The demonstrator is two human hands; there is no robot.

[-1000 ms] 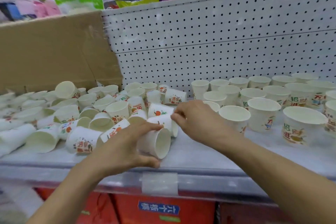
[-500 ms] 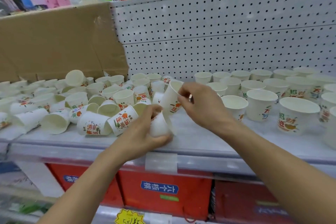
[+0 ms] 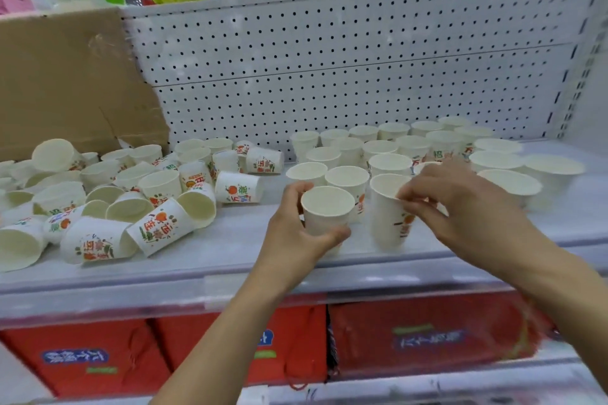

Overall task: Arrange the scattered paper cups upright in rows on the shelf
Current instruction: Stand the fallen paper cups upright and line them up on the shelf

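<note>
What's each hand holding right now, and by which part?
The left hand grips an upright paper cup around its side wall. The right hand pinches a second upright cup by its rim.

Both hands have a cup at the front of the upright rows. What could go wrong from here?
1. The right hand pinches only the rim of the right cup; it may tip on release.
2. The left hand grips the left cup close against the upright rows; pulling out could topple neighbours.
3. Tipped cups lie near the front edge of the shelf and could roll off.
</note>
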